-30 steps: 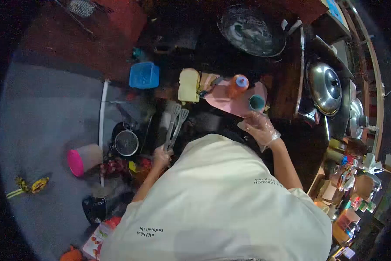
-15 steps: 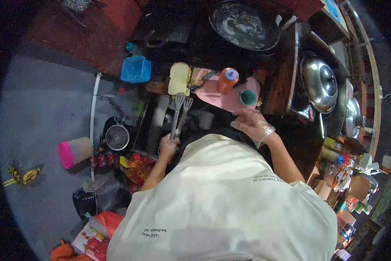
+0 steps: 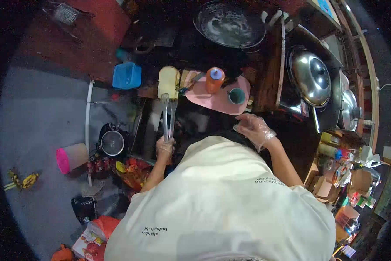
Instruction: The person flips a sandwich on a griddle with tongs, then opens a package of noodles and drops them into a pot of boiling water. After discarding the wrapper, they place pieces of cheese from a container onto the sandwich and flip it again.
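My left hand (image 3: 165, 147), in a clear plastic glove, is closed around the handle end of metal tongs (image 3: 168, 119). Their tips point away from me and overlap the near edge of the sliced bread (image 3: 168, 82). To the right of the bread, a pink cutting board (image 3: 199, 99) carries an orange squeeze bottle (image 3: 214, 81) and a green cup (image 3: 236, 96). A knife (image 3: 191, 82) lies at the board's left side. Just short of the board's near right edge is my gloved right hand (image 3: 255, 129), empty, its fingers loosely bent and apart.
A wok (image 3: 230, 26) with whitish contents sits at the far side. On the right are a domed steel lid (image 3: 309, 77) and a cluttered stack of packages (image 3: 352, 187). A blue plastic container (image 3: 127, 75) stands left of the bread, and a pink-lidded tub (image 3: 71, 158) lies farther left.
My view has turned slightly, so the board, bread and wok appear farther left. The tongs now stand more upright in view, still in my left hand. My right hand stays near the board.
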The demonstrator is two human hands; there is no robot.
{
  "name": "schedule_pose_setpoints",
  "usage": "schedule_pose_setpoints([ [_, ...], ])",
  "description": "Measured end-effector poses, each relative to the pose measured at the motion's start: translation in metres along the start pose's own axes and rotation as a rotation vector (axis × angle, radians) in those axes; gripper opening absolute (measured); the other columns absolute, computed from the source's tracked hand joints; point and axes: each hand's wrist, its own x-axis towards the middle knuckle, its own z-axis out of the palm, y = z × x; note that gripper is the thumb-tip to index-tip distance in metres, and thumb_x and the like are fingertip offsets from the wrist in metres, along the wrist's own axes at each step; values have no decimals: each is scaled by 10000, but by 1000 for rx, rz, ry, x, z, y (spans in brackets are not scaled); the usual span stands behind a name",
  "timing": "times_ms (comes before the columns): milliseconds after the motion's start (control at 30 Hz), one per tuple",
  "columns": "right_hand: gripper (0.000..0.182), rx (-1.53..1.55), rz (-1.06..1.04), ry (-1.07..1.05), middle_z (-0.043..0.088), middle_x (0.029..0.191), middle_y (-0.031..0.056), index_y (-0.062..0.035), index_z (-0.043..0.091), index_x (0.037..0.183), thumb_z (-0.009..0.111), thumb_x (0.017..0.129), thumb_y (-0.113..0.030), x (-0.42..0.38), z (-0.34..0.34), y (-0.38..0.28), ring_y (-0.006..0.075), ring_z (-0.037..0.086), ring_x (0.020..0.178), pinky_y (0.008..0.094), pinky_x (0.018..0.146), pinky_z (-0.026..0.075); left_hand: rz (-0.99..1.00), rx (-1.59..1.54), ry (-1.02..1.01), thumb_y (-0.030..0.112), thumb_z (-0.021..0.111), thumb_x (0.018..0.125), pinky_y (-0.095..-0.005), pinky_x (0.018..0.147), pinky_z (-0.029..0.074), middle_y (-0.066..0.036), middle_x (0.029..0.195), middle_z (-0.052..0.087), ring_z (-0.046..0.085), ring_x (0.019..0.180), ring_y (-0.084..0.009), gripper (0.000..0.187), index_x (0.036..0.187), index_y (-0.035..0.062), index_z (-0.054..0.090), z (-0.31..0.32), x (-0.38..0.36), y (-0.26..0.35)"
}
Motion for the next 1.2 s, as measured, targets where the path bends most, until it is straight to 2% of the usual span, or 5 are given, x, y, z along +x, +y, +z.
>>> schedule_pose_setpoints([
  [267,383,45,88,-46,677,1078,143,11,566,1218,613,839,-12,-7,-2,18,209,658,1024,341,921,527,-56,97,53,125,616,861,-297,434,425,-39,669,604,543,486,-131,100,927,50,617,12,36,22],
  [367,512,25,-30,14,689,1041,177,12,588,1222,715,855,-322,-5,4,38,261,670,956,353,877,520,-11,-21,21,130,626,860,-299,432,428,-29,660,579,517,478,-126,126,949,49,588,22,61,21],
  [467,389,58,9,-2,686,1045,140,18,568,1212,609,826,13,-5,5,39,200,665,1000,343,897,533,41,-10,64,165,644,876,-293,427,428,-23,663,573,506,471,-118,141,948,56,592,34,64,33],
  [700,390,-52,52,-1,682,993,154,-28,605,1209,694,865,-189,-11,1,25,242,667,921,360,856,532,-204,-454,-84,505,585,935,-251,422,435,-42,738,616,527,526,-100,429,987,80,623,39,74,34],
  [1200,558,-222,73,-109,660,1105,219,33,582,1226,688,854,-370,12,11,2,333,644,1016,402,892,507,-64,-528,-120,321,590,976,-236,418,439,-31,763,620,544,536,-98,260,969,63,615,-2,72,20],
])
